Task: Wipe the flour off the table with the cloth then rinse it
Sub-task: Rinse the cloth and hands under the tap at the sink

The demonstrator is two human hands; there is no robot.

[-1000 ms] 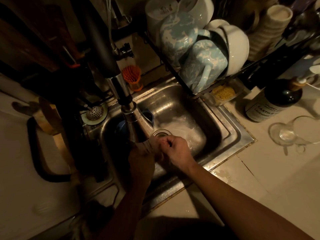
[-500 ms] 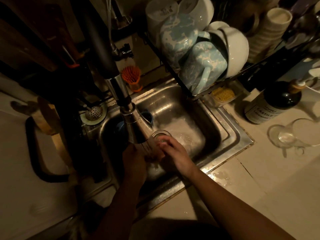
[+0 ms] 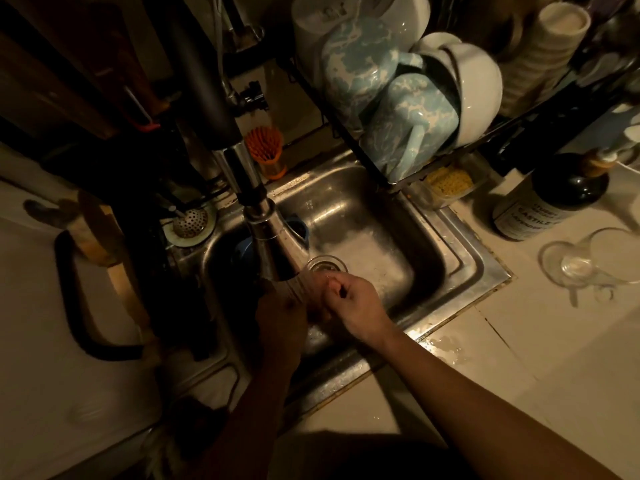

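"Head view, looking down into the sink (image 3: 460,237). Worrying about anything?"

"Yes. Splashing, maybe. Bouncing off the hands and jumping over the front edge of the sink. Already looking wet on the counter (image 3: 446,348) by the front right corner."

"Anything else maybe going wrong?"

"Dropping the cloth (image 3: 313,304). Slipping out under the hard spray from the tap (image 3: 273,244), then sitting on the drain (image 3: 327,266) and blocking it. Maybe clogging it with flour too. Only guessing, though."

"Hiding where, that cloth?"

"Likely bunching up between the two hands, right under the water, near the front edge of the sink. Only showing as a pale blurry bit."

"And the hands?"

"Reaching in with the right hand (image 3: 351,303) from the front right corner, knuckles up, curling the fingers in tight, likely pinching the cloth. Holding the left hand (image 3: 280,318) in over the front edge, right under the tap, touching or nearly touching the right one. Too dark for telling its fingers: gripping or loose."

"Bumping the glass (image 3: 581,265) lying on the counter?"

"Not likely. Sitting well apart from the right arm, past the right edge of the sink."
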